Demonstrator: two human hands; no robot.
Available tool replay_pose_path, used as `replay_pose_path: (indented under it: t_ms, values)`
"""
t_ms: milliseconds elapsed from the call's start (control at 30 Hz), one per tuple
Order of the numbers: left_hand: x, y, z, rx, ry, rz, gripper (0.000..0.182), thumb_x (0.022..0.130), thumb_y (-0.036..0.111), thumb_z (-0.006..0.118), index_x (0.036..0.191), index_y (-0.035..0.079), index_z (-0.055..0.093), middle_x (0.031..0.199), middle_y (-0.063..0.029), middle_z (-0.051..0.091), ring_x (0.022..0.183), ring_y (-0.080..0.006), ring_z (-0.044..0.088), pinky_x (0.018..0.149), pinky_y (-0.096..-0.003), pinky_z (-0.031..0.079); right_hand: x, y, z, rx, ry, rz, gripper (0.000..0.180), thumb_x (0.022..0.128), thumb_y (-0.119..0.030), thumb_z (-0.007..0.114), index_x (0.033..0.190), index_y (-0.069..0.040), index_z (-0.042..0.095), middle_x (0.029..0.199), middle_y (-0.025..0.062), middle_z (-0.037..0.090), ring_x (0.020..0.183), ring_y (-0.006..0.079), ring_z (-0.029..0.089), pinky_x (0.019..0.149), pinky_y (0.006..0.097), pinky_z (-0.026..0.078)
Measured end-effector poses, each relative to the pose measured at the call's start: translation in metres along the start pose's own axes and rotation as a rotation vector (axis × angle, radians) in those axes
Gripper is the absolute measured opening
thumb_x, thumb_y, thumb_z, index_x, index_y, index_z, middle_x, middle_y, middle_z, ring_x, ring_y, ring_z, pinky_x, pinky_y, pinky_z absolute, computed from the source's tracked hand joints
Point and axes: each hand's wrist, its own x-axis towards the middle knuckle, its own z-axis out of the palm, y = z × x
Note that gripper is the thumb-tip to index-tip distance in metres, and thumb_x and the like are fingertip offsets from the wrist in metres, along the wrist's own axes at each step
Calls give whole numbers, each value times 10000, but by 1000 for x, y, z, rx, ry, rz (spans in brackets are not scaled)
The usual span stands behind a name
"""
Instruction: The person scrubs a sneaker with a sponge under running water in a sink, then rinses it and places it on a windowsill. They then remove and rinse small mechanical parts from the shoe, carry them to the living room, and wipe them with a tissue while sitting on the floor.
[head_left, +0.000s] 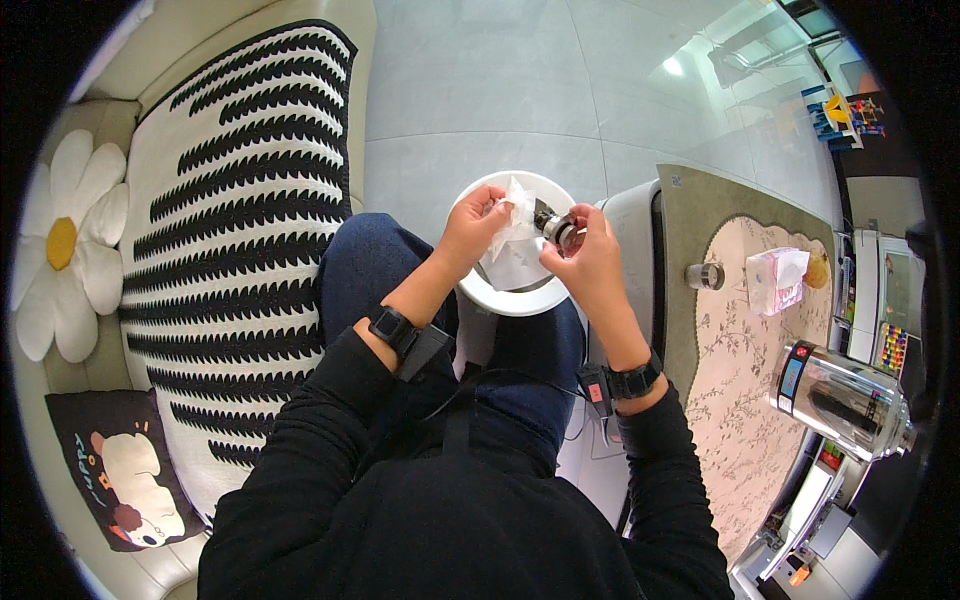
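Note:
Over a round white bin (512, 303), both of my hands are at work close together. A crumpled white tissue (519, 202) is pinched in the fingers of my left hand (474, 225). My right hand (591, 251) grips a small cylindrical object (555, 224) with a shiny metal band and a dark end, which points at the tissue. Fingers cover part of that cylinder, so its exact kind cannot be told. Pale sheet-like material shows inside the bin below the tissue. The bin stands by my knees.
To the right is a table with a patterned cloth (739, 390), bearing a small lidded jar (705, 276), a tissue pack (776, 281) and a large metal dispenser (840, 401). A sofa with a black-and-white blanket (240, 247) lies left. Grey floor tiles (480, 75) stretch ahead.

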Motion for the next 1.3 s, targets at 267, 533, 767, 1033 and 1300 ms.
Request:
replay_pose_path:
  t_ms: [267, 533, 767, 1033, 1300]
  values:
    - [3, -3, 4, -276, -93, -132, 113, 996, 143, 461, 1082, 83, 501, 985, -60, 640, 873, -107, 610, 764, -254, 512, -2, -2, -1, -36, -68, -3, 526, 666, -121, 737, 1121, 35, 524, 923, 115, 591, 697, 149, 588, 641, 280, 515]
    - [10, -13, -6, 35, 14, -50, 123, 981, 150, 476, 1064, 61, 492, 968, -71, 643, 855, -99, 607, 741, -255, 498, -4, -1, -1, -18, -92, 12, 534, 656, -115, 732, 1132, 21, 530, 938, 115, 588, 696, 158, 581, 645, 288, 517]
    - [2, -7, 2, 557, 22, 286, 205, 818, 178, 690, 958, 34, 650, 955, -129, 651, 940, -263, 615, 823, -348, 488, -6, -3, 0, -80, -107, -57, 508, 663, -116, 730, 1115, -12, 524, 969, 137, 560, 798, 240, 621, 731, 355, 533]
    - [-4, 3, 6, 707, -4, 359, 170, 776, 176, 729, 855, 31, 686, 906, -121, 650, 834, -292, 640, 734, -368, 518, -11, -2, 6, -130, -106, -81, 537, 651, -123, 742, 1120, -15, 503, 1002, 151, 556, 845, 291, 632, 747, 376, 540]
    - [-2, -5, 5, 845, 78, 411, 162, 789, 146, 643, 879, 12, 625, 901, -142, 620, 833, -314, 618, 743, -393, 498, -12, -2, 6, -146, -119, -67, 542, 654, -129, 739, 1126, -3, 502, 1028, 169, 560, 843, 294, 635, 754, 378, 541]
